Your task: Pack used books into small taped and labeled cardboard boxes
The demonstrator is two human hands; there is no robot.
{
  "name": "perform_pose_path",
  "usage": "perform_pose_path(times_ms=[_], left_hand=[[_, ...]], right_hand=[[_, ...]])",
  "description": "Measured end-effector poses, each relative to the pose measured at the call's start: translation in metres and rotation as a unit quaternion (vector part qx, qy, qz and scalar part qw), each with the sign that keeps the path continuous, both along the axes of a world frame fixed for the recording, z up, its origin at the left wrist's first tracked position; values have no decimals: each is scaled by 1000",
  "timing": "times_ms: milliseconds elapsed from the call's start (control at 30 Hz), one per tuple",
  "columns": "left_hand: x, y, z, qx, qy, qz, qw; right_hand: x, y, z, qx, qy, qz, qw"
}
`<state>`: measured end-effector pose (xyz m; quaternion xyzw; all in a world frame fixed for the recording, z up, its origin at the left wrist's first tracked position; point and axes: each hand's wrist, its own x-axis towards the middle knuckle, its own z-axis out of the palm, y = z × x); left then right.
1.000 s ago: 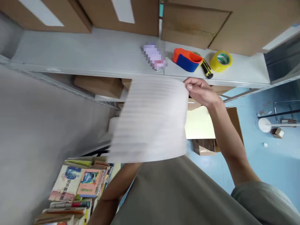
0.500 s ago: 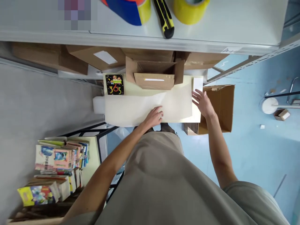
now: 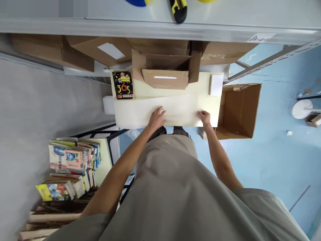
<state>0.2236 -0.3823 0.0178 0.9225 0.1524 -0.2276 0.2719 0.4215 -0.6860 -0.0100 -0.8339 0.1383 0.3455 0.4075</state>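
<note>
Down below the grey shelf (image 3: 160, 25), on a pale cream tabletop (image 3: 195, 91), lies a long white foam sheet (image 3: 180, 108), spread flat and running left to right, reaching past the table's left edge. Behind it sits an open cardboard box (image 3: 166, 72) with flaps splayed out, tucked under the shelf among other brown cartons (image 3: 75, 52). Off to the right, on the blue floor, stands a bigger empty carton (image 3: 238, 110) tipped on its side, touching the table's right end. Lower left shows a rack of colourful books (image 3: 72, 164), stacked and leaning, well apart from the table.

Then the hands. Left hand (image 3: 156, 118) laid palm-down on the sheet near its middle, fingers spread and flat, pressing rather than gripping. Right hand (image 3: 204, 117) parked at the sheet's right front corner, fingers curled down onto the edge; can't tell whether actually pinching it or just resting there.

Smaller stuff: a black book with "365" on the cover (image 3: 122, 84) at the table's back left corner, just beside the box. A small white pad (image 3: 216, 84) at the back right. Up on the shelf edge, a yellow-and-black utility knife (image 3: 178, 8), mostly cut off by the frame.
</note>
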Motion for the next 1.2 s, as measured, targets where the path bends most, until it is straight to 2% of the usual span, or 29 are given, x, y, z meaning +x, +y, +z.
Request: perform_pose_path(times_ms=[133, 233, 333, 433, 500, 567, 633, 700, 767, 800, 867, 967, 1067, 1133, 1200], left_hand=[[-55, 57, 6, 64, 36, 132, 989], [-85, 90, 2, 81, 59, 191, 977], [-99, 105, -7, 52, 56, 191, 979], [-102, 107, -13, 20, 48, 176, 983], [-103, 107, -13, 10, 42, 174, 984], [-102, 113, -11, 3, 38, 171, 985], [-99, 128, -9, -10, 36, 166, 985], [-92, 154, -10, -35, 37, 176, 983], [-81, 189, -14, -45, 26, 217, 975], [-74, 208, -16, -36, 10, 246, 968], [-56, 244, -25, 4, -40, 311, 950], [-25, 284, -41, 24, -69, 395, 916], [2, 306, -57, -16, -2, 448, 894], [12, 316, -65, -33, 44, 455, 889], [15, 326, -69, -55, 57, 436, 896]], right_hand=[[-4, -8, -2, -53, -22, -24, 998], [-2, -12, 8, -101, -30, -30, 994], [-4, -10, 24, -172, -62, -25, 983], [-18, 15, 41, -262, -165, 55, 949], [-36, 51, 49, -250, -198, 147, 936], [-60, 104, 53, -166, -179, 239, 940], [-87, 172, 53, -79, -156, 323, 930], [-112, 246, 49, -15, -133, 399, 907], [-132, 318, 44, 10, -115, 462, 879], [-138, 349, 41, 6, -109, 483, 869], [-146, 400, 34, -29, -94, 486, 869], [-147, 441, 26, -93, -49, 434, 895], [-145, 450, 20, -117, -12, 389, 914], [-143, 450, 17, -119, 5, 380, 917], [-140, 451, 14, -122, 17, 376, 918]])
